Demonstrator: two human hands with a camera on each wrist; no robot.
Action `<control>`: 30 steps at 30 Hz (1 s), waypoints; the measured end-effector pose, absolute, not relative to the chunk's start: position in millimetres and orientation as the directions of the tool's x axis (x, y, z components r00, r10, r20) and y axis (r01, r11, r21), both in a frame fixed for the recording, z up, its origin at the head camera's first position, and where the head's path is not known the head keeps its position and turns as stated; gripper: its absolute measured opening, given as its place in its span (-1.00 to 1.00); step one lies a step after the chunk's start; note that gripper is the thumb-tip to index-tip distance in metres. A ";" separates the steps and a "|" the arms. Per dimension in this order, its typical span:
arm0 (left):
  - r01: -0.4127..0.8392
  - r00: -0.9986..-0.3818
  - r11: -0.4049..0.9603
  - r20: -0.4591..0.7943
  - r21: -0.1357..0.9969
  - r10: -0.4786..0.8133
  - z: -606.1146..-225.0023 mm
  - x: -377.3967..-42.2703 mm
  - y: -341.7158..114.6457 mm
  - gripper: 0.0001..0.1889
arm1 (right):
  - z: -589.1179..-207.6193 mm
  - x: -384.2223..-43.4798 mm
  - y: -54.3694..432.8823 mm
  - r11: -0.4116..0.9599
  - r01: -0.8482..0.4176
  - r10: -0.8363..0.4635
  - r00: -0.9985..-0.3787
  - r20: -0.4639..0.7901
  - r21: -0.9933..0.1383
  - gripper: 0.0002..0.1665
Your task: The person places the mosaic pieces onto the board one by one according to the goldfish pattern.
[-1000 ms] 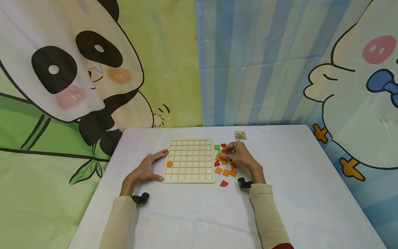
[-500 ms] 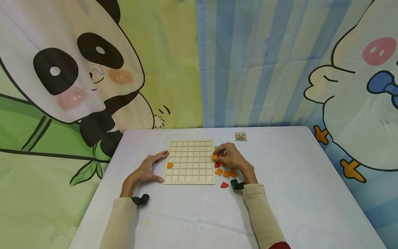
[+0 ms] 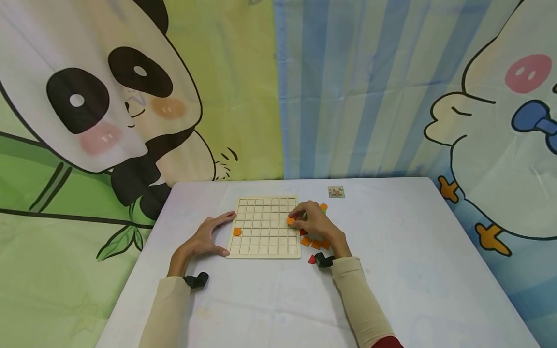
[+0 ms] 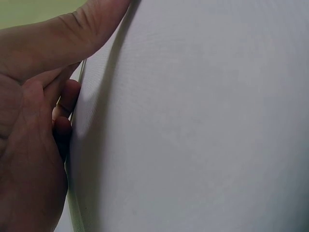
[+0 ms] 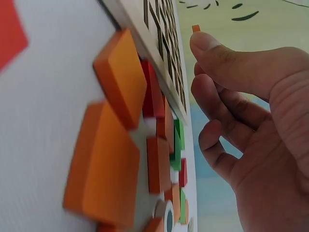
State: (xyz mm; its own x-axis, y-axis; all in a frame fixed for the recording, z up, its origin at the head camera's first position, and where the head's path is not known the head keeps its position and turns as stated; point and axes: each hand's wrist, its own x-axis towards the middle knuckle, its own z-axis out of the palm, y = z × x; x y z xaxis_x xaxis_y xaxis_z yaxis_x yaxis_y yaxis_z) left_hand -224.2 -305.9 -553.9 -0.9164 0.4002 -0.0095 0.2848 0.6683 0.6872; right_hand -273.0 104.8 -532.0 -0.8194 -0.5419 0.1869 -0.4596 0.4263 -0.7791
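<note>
A pale wooden grid board [image 3: 265, 235] lies on the white table, with one orange piece [image 3: 237, 232] in a cell near its left edge. My left hand [image 3: 204, 238] rests at the board's left side, thumb and fingers spread along that edge; the left wrist view shows the hand [image 4: 34, 121] beside the white surface. Over the right side of the grid, my right hand [image 3: 316, 223] pinches a small orange piece [image 3: 290, 221] between thumb and fingertips. In the right wrist view, only a bit of that orange piece [image 5: 196, 28] shows past the thumb.
Loose orange tiles [image 3: 316, 244] lie right of the board, partly hidden under the right hand. Red [image 5: 153, 89] and green pieces [image 5: 177, 145] stand among them, with a round pale piece [image 5: 167, 213]. A small patterned card [image 3: 336, 192] lies at the table's back.
My right hand has lifted an orange piece from the loose pile and carried it left over the board's right columns. My left hand has stayed at the board's edge.
</note>
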 end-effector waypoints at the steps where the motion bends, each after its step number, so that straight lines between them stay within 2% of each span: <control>1: 0.283 -0.916 0.667 -0.010 0.689 0.400 -553.9 -224.3 -306.0 0.33 | -532.1 -273.4 102.5 0.426 -0.464 -0.544 -0.817 0.190 -0.777 -0.77; 13: 0.370 -0.898 0.634 0.087 0.679 0.432 -556.6 -224.1 -308.5 0.32 | -536.8 -276.0 74.7 0.416 -0.480 -0.557 -0.806 0.202 -0.772 -0.79; 21: 0.325 -0.907 0.638 0.040 0.698 0.418 -555.2 -224.0 -307.5 0.32 | -535.5 -276.3 51.8 0.406 -0.516 -0.597 -0.775 0.209 -0.755 -0.78; 27: 0.371 -0.895 0.626 0.084 0.685 0.439 -558.5 -223.5 -308.3 0.31 | -536.8 -277.3 36.0 0.414 -0.522 -0.586 -0.780 0.220 -0.745 -0.79; 30: 0.353 -0.901 0.635 0.066 0.688 0.429 -556.9 -221.0 -307.8 0.31 | -538.3 -276.4 30.0 0.406 -0.536 -0.581 -0.777 0.243 -0.741 -0.78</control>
